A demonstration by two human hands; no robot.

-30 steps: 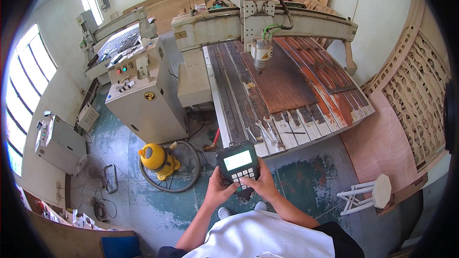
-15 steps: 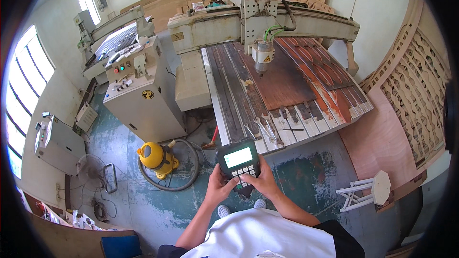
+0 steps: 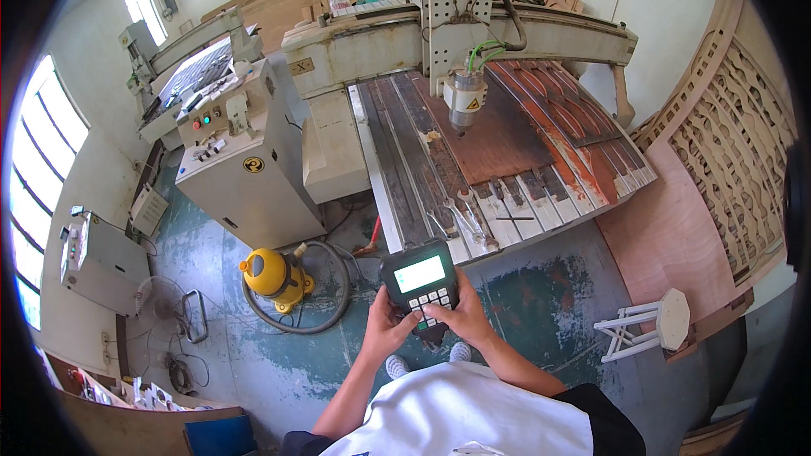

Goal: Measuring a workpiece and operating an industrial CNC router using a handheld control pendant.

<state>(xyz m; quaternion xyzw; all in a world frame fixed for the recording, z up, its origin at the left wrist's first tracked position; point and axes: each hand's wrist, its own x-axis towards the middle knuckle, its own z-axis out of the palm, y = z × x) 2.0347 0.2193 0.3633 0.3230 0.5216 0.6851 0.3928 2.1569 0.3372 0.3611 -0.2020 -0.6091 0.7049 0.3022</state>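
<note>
Across the grooved bench (image 3: 397, 139), the gantry (image 3: 363, 52) has slid toward the person (image 3: 473, 414), a brown board (image 3: 507, 152) lying beneath its spindle (image 3: 465, 94), while both hands (image 3: 385, 327) clamp a black controller (image 3: 420, 273) before the bench, thumbs (image 3: 436, 312) at its keys (image 3: 434, 296)

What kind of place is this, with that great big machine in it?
Probably a woodworking workshop. You can see what looks like a big cutting machine above a slotted bed, wrenches lying on that bed, and a wooden panel with wavy cut-outs at the right.
</note>
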